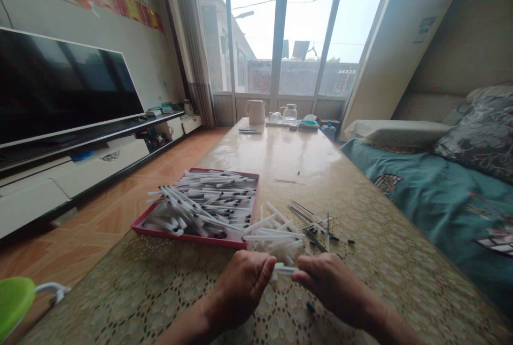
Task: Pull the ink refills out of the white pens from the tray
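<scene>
My left hand (243,282) and my right hand (331,285) meet near the front of the table, fingers closed on opposite ends of a white pen barrel (286,269). Both ends of the barrel are hidden in my fingers. Just beyond my hands lies a loose pile of white pen barrels (276,237). Thin dark pen refills (302,212) and small black pen plugs (334,237) are scattered to its right. To the left, a pink-rimmed tray (192,237) holds a heap of white pens (208,195), many with black ends.
The long table has a patterned clear cover. A pitcher (255,112), a glass pot (289,114) and a tissue pack (308,125) stand at its far end. A couch (404,190) runs along the right; a green seat (15,305) is at lower left.
</scene>
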A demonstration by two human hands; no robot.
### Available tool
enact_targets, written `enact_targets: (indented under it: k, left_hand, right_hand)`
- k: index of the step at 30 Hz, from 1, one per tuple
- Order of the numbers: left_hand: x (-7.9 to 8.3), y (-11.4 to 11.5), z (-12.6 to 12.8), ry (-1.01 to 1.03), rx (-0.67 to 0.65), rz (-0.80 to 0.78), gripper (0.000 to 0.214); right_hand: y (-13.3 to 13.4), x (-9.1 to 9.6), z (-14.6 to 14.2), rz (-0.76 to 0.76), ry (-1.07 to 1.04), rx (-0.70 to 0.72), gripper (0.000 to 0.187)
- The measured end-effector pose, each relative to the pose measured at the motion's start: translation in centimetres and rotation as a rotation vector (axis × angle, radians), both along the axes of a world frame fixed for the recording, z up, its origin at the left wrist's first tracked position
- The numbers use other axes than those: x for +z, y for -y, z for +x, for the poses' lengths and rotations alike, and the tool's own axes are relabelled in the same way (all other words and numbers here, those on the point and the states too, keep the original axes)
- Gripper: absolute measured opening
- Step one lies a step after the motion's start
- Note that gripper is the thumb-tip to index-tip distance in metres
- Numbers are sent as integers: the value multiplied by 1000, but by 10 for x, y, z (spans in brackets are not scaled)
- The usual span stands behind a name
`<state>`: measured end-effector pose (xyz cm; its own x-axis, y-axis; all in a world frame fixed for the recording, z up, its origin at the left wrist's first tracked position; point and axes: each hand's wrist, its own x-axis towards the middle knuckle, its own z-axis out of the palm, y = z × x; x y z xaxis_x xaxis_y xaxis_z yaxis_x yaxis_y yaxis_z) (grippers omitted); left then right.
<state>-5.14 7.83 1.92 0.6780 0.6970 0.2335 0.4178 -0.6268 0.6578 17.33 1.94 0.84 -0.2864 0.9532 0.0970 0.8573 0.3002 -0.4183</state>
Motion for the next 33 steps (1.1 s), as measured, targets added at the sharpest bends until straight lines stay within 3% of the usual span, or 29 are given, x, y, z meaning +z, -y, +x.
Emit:
enact_targets:
  k: [2, 4, 9, 14, 16, 20, 22, 25, 30, 33]
  left_hand:
    - [1, -8, -4, 117, 64, -232, 50]
    - [3, -14, -5, 145, 106, -300, 52]
    - [-4, -11, 4, 57, 159, -47, 22]
    - [-14, -8, 9, 282, 270, -66, 38]
    - [-14, -7, 10, 401, 300, -175, 34]
    - [-15, 0, 19, 590, 157, -793, 34]
    - [-17, 3, 24, 677, 98, -1014, 35]
    - [-19, 2, 25, 816, 162, -1093, 31]
    - [-13, -8, 14, 993, 302, -1072, 30]
    - [-10, -11, 10, 1023, 327, -1078, 32]
  right_hand:
    - [-3, 2, 12, 49, 6, -70, 42]
    - [-5, 8, 18, 76, -59, -147, 42]
    - [-9, 13, 0, 61, -260, -150, 33]
    - [-8, 3, -12, 90, -287, -148, 24]
    - [-6, 1, -13, 78, -276, -123, 24]
    - [-3, 1, -24, 57, -236, -55, 26]
    - [-3, 1, -29, 47, -236, -13, 27]
    - [-4, 1, -31, 15, -327, 6, 30]
    - [-5, -2, -16, -141, -696, -184, 44]
    - [-6, -4, -10, -220, -816, -187, 43]
